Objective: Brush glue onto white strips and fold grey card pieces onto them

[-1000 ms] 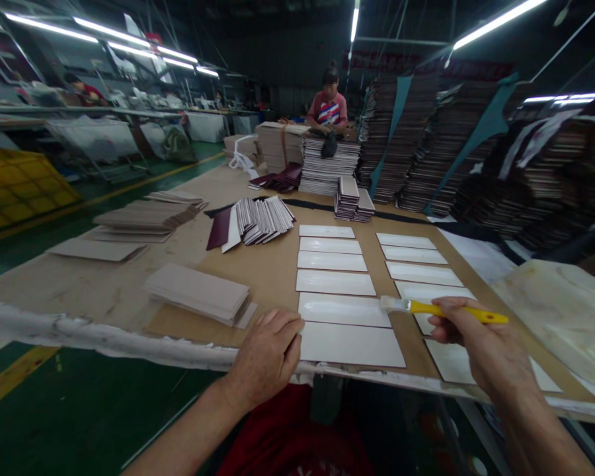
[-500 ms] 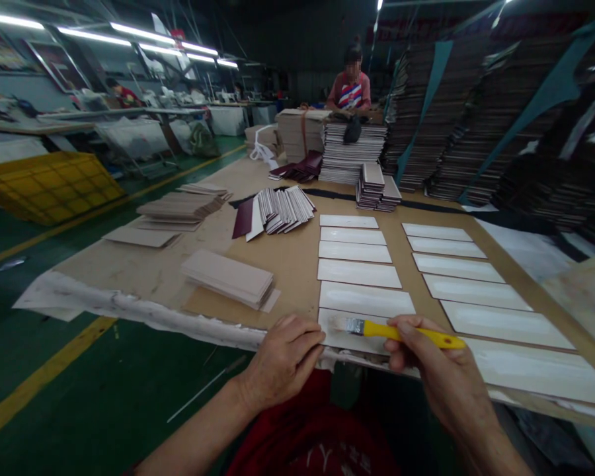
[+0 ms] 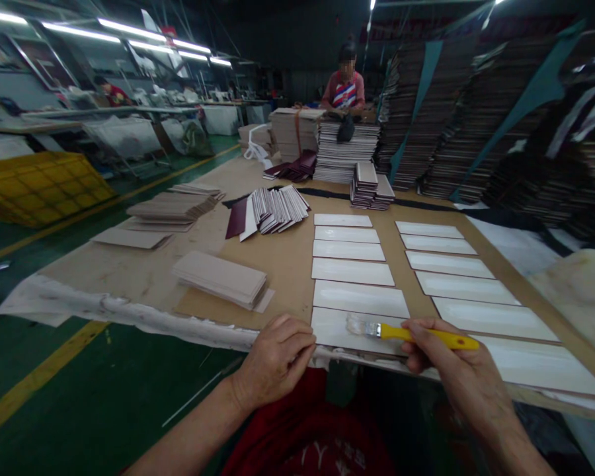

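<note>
My right hand [image 3: 453,360] is closed around the yellow handle of a paintbrush [image 3: 393,332]. The brush's bristles rest on the nearest white panel [image 3: 330,327] at the table's front edge. My left hand [image 3: 276,357] has its fingers curled together, with the fingertips pressed at this panel's left edge. Whether the thumb lies under the panel is hidden. Beyond it, several more white panels [image 3: 352,271] lie overlapped in a column. A second column of glossy white panels [image 3: 469,287] lies to the right, partly behind my right hand.
On the table [image 3: 285,297] lie a stack of grey-beige boards [image 3: 221,276], more boards [image 3: 168,210] and fanned maroon-backed pieces [image 3: 277,208]. Small stacked panels [image 3: 365,185] stand farther back. Tall stacks [image 3: 456,119] rise at the right. A co-worker [image 3: 344,89] is behind the piles.
The brush has slid rightward along the nearest panel with my right hand. My left hand stays at the panel's left edge. The whole view has shifted slightly.
</note>
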The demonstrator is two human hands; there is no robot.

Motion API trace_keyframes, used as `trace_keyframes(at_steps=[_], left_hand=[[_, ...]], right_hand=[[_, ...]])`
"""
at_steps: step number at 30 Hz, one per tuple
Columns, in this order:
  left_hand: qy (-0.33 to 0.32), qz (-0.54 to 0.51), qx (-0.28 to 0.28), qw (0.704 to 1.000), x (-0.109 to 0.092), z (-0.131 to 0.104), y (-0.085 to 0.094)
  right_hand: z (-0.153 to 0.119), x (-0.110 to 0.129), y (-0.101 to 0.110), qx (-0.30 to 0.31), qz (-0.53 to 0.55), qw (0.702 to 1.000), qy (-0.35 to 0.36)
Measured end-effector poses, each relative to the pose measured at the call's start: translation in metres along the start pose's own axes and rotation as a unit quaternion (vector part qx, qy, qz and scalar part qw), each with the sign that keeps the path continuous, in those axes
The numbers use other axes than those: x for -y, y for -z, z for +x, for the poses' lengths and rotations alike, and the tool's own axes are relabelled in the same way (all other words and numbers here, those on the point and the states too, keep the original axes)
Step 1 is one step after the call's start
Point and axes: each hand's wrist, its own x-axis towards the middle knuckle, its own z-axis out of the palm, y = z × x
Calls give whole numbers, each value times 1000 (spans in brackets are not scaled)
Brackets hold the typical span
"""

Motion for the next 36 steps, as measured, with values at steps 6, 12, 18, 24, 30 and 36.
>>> trace_keyframes(at_steps=[6,12,18,24,30,36], left_hand=[[-10,-5,-6,1000,1,1,0],[-21,-1,-9,1000,2,0,1],[-21,-2,-12,1000,2,0,-1],[-18,6,-16,1000,3,-2,-3],[-24,-1,-16,1000,5,-3,-4],[-18,-16,-14,1000,4,-2,-3]], right_hand=[[-5,0,33,-40,-47,998,-10],[-3,-2,58,-67,-84,994,-6],[-6,-2,76,-112,-119,987,-15],[-13,-3,20,-71,29,997,22],[-10,-5,-49,59,81,995,18],[-6,-6,-24,35,-9,999,28]])
